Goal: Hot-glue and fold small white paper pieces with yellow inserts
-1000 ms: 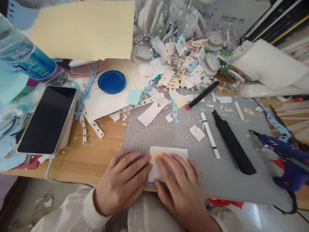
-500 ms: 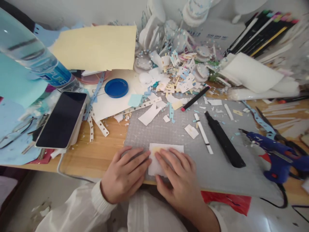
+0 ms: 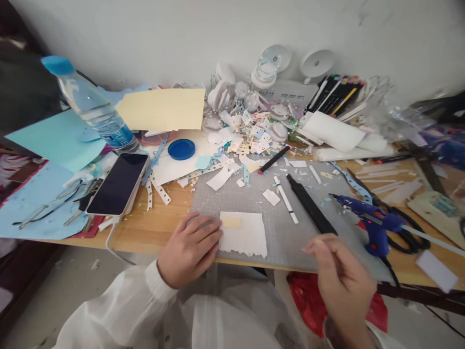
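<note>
A white paper piece (image 3: 244, 234) with a small yellow patch and a ragged lower edge lies on the grey cutting mat (image 3: 290, 237) near the desk's front edge. My left hand (image 3: 189, 249) rests flat beside it, fingers stretched out, fingertips touching its left edge. My right hand (image 3: 339, 280) hovers off to the right over the mat's front corner, fingers loosely spread and blurred, with nothing visible in it. It is nearest the black craft knife (image 3: 310, 211) and the blue glue gun (image 3: 370, 224).
A white pen (image 3: 286, 199), a black marker (image 3: 273, 160), paper scraps (image 3: 250, 138), a blue lid (image 3: 181, 149), a phone (image 3: 118, 183), a water bottle (image 3: 90, 106), yellow paper (image 3: 163, 109), scissors (image 3: 390, 215) and foam sheets (image 3: 334, 131) crowd the wooden desk. A red bag (image 3: 308, 291) hangs below.
My right hand lifted off the white paper and moved right, toward the knife and glue gun. The left hand stayed at the paper's left edge. The camera tilted up, showing more of the desk and wall.
</note>
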`<state>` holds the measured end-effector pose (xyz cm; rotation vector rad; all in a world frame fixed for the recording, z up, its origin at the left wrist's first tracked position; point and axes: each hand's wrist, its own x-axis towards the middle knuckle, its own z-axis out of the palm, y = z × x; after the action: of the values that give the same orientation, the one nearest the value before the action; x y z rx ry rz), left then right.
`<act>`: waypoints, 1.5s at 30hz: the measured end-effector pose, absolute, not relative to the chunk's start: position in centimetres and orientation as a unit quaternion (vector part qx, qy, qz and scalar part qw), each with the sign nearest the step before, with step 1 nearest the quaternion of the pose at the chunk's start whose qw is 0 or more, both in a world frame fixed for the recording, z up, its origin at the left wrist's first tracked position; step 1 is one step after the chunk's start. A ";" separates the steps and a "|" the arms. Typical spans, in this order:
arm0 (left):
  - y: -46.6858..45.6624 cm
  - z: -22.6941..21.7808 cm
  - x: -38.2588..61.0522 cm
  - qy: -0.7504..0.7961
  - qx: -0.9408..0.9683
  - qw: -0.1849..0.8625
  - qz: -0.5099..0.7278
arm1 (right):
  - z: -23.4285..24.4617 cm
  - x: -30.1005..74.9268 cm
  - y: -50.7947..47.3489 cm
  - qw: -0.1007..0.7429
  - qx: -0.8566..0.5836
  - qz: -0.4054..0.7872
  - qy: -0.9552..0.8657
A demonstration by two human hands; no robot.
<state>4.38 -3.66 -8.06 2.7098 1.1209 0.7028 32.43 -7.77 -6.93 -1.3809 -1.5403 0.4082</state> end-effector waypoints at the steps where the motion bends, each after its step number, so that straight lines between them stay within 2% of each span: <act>1: -3.7 -8.0 4.4 0.368 0.899 0.061 0.229 | -6.9 32.8 -7.6 0.484 -0.577 0.160 -0.638; 4: -3.8 -7.8 4.4 0.363 0.904 0.055 0.218 | -7.0 32.5 -5.6 0.409 -0.550 0.143 -0.714; 8: -4.0 -7.5 4.4 0.355 0.909 0.052 0.212 | -7.8 30.2 -1.7 0.258 -0.526 0.142 -0.798; 10: -3.8 -7.4 4.2 0.347 0.911 0.058 0.214 | -8.4 29.1 -0.3 0.224 -0.530 0.153 -0.803; 17: 0.7 -5.9 4.9 0.396 0.879 0.151 0.217 | -7.7 28.5 1.2 0.219 -0.483 0.238 -0.814; 21: 4.6 -4.9 6.8 0.409 0.831 0.315 0.207 | -5.9 29.0 2.3 0.236 -0.454 0.309 -0.802; 24: 6.5 -4.7 7.7 0.413 0.785 0.427 0.174 | -5.3 29.2 3.6 0.279 -0.443 0.387 -0.759; 31: 7.1 -5.8 7.8 0.408 0.664 0.591 0.209 | -6.2 29.2 4.4 0.282 -0.464 0.508 -0.669; 37: 6.8 -6.2 8.0 0.435 0.593 0.634 0.239 | -6.2 29.1 3.9 0.292 -0.463 0.557 -0.624; 45: 6.4 -6.1 8.1 0.398 0.635 0.619 0.234 | -6.3 28.8 3.6 0.306 -0.460 0.503 -0.665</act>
<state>8.15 6.42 -6.10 1.4606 0.9146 0.5386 28.79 3.59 -6.34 -1.2168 -1.7592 1.3297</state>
